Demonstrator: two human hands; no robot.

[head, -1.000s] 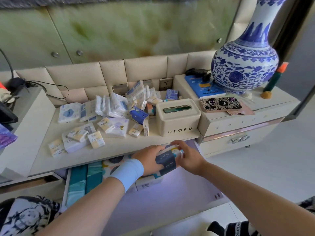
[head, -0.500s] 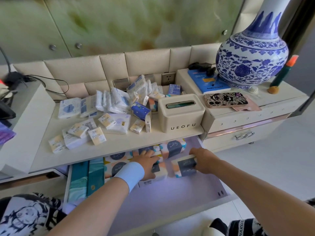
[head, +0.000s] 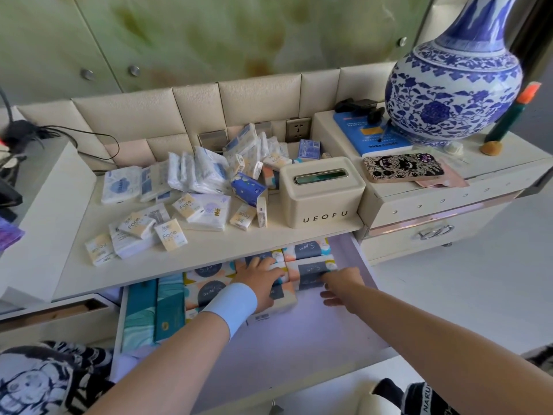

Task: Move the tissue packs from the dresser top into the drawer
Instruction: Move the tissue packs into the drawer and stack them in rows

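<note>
Several small tissue packs (head: 197,178) lie heaped on the dresser top (head: 209,260), some marked "Face" (head: 171,235). Below it the drawer (head: 299,339) stands pulled out. Its back part holds patterned tissue packs (head: 209,290) with dark round labels. My left hand (head: 260,280), with a light blue wristband, rests flat on the middle packs. My right hand (head: 339,284) touches the front right end of one patterned pack (head: 311,269) at the back right of the drawer, with the thumb off the pack.
A cream "UEOFU" tissue box (head: 323,193) stands at the right of the dresser top. Two teal packs (head: 155,313) fill the drawer's left side. On the raised cabinet to the right are a blue-and-white vase (head: 454,85), a phone (head: 404,167) and a blue book (head: 359,139).
My right hand carried a patterned pack down from the dresser edge and set it at the drawer's back right. My left hand let go of it and moved onto the packs in the drawer.
</note>
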